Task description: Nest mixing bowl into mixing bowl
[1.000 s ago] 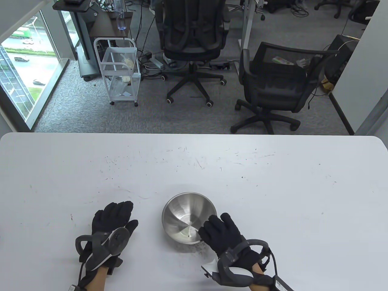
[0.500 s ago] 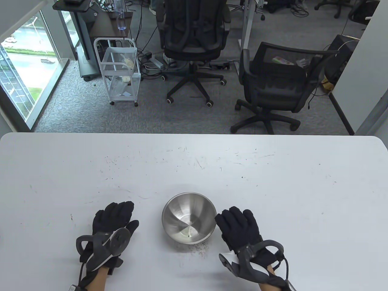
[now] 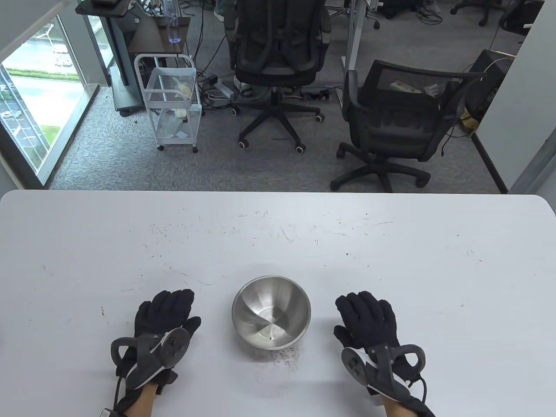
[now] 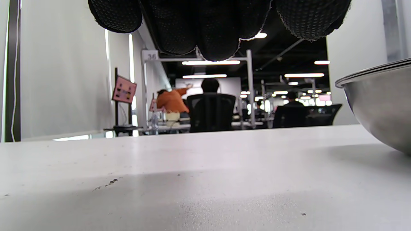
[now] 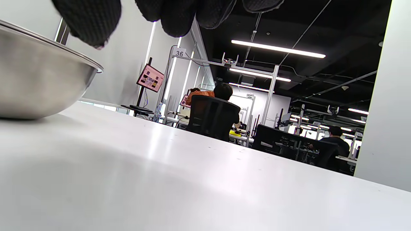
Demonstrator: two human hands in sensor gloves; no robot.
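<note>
Steel mixing bowl point(image 3: 271, 312) sits nested between my hands, double rim visible. Left hand point(image 3: 161, 319) and right hand point(image 3: 369, 321) lie flat, released; I'd lift both clear without nudging it.

Bowls point(image 3: 271, 312): one steel stack on table point(image 3: 391, 260); left wrist view shows doubled rim, so two nested. Gloved hands: two, left point(image 3: 163, 315), right point(image 3: 367, 317). Trackers: two. Office chairs beyond table: two point(image 3: 276, 52). White carts: one point(image 3: 171, 102).
</note>
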